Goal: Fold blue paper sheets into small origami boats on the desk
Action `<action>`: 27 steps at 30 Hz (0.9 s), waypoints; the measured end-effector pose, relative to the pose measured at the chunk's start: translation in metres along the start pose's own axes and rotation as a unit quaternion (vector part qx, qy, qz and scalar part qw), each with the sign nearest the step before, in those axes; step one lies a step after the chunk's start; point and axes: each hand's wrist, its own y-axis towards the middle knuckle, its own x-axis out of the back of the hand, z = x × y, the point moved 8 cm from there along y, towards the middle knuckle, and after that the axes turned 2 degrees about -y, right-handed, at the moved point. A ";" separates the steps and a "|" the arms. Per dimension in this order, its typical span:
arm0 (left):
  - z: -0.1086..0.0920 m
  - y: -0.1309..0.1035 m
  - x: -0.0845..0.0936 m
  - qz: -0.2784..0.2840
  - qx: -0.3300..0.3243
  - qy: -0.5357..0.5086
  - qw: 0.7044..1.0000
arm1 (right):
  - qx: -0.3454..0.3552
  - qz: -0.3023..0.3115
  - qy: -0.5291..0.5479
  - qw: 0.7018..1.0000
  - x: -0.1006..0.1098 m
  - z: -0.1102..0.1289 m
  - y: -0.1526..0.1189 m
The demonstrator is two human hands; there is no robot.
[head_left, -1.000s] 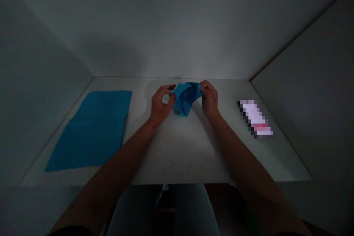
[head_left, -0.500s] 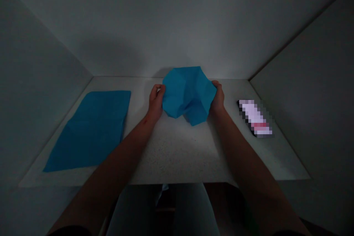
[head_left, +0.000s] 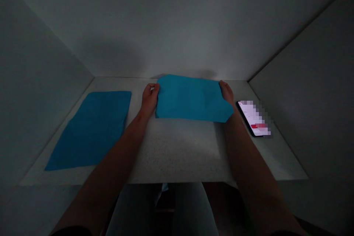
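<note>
A blue sheet, which looks like thin cloth or a napkin, is stretched between my two hands above the back of the table. My left hand grips its left edge, fingers curled. At the opposite edge my right hand is closed on it, partly hidden behind the sheet. The lower right corner juts out over my right wrist. Left of my left arm lies a larger blue piece or stack of the same look, flat on the table, with a crease across it.
The pale speckled table is closed in by a back wall and side panels. A phone with a lit, partly blurred screen lies on the right. My legs are below the front edge.
My hands have moved apart, the left to the left and the right to the right. The sheet between them, crumpled before, is now pulled nearly flat and wide.
</note>
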 end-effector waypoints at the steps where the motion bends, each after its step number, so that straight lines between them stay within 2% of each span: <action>1: -0.003 0.000 0.002 0.009 0.001 0.030 1.000 | -0.019 -0.018 0.013 1.000 0.006 -0.003 0.001; 3: -0.010 0.001 0.007 0.022 -0.007 0.091 0.996 | -0.052 -0.042 0.036 0.997 0.013 -0.005 0.000; 6: -0.020 0.001 0.015 0.028 -0.035 0.197 0.979 | -0.066 -0.032 0.041 0.996 0.010 0.000 -0.008; 9: -0.034 -0.004 0.019 -0.002 -0.120 0.294 0.948 | -0.030 -0.033 0.022 0.999 0.008 0.013 -0.014; 11: -0.044 -0.012 0.010 -0.011 -0.204 0.320 0.925 | 0.027 -0.065 -0.001 0.998 0.015 0.028 -0.017; 12: -0.046 -0.017 0.001 0.005 -0.237 0.326 0.915 | 0.056 -0.083 -0.012 0.995 0.019 0.037 -0.018; 15: -0.037 -0.034 -0.033 0.113 -0.267 0.352 0.890 | 0.122 -0.091 -0.035 0.988 0.019 0.060 -0.024; 17: -0.024 -0.044 -0.052 0.183 -0.253 0.373 0.874 | 0.144 -0.030 -0.059 0.987 0.002 0.072 -0.031; 18: -0.018 -0.048 -0.057 0.207 -0.243 0.384 0.867 | 0.151 0.025 -0.082 0.985 -0.014 0.076 -0.038; 19: -0.012 -0.051 -0.061 0.224 -0.234 0.393 0.861 | 0.160 0.091 -0.114 0.976 -0.033 0.078 -0.046; 21: -0.005 -0.053 -0.062 0.236 -0.221 0.404 0.856 | 0.190 0.214 -0.193 0.939 -0.071 0.078 -0.067; 22: -0.002 -0.052 -0.060 0.234 -0.218 0.405 0.856 | 0.209 0.260 -0.237 0.912 -0.086 0.076 -0.078; 24: -0.001 -0.046 -0.052 0.208 -0.210 0.402 0.867 | 0.237 0.312 -0.313 0.865 -0.106 0.068 -0.092; 25: -0.001 -0.041 -0.046 0.182 -0.205 0.397 0.876 | 0.243 0.323 -0.341 0.849 -0.111 0.064 -0.096; 27: -0.004 -0.031 -0.030 0.107 -0.195 0.378 0.899 | 0.239 0.330 -0.373 0.833 -0.112 0.057 -0.096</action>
